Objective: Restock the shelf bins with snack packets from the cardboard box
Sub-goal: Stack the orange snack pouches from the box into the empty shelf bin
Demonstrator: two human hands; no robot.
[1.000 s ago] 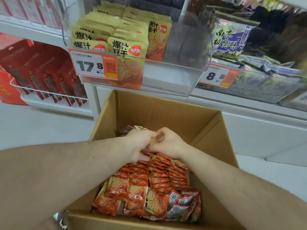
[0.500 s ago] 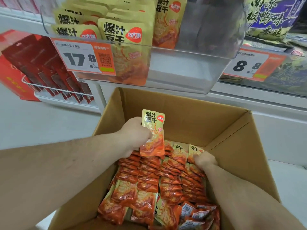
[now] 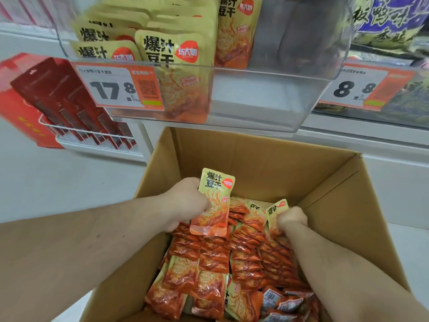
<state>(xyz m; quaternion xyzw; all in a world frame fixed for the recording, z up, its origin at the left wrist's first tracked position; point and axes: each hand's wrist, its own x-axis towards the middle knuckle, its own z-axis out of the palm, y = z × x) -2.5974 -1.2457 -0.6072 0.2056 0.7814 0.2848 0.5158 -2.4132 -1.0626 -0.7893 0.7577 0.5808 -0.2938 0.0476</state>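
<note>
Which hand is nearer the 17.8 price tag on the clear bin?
Left. The left hand holds a packet upright over the cardboard box, almost under the 17.8 price tag. The right hand grips packets farther right, deeper in the box.

One yellow-orange snack packet [image 3: 214, 203] stands upright above the open cardboard box [image 3: 267, 163], packed with rows of packets; the clear shelf bin [image 3: 267, 94] above stands part-filled.

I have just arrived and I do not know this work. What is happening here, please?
A person is restocking snacks. The left hand holds one yellow-orange packet upright over the open cardboard box. The right hand grips more packets still inside the box. The clear shelf bin above is only partly filled.
</note>
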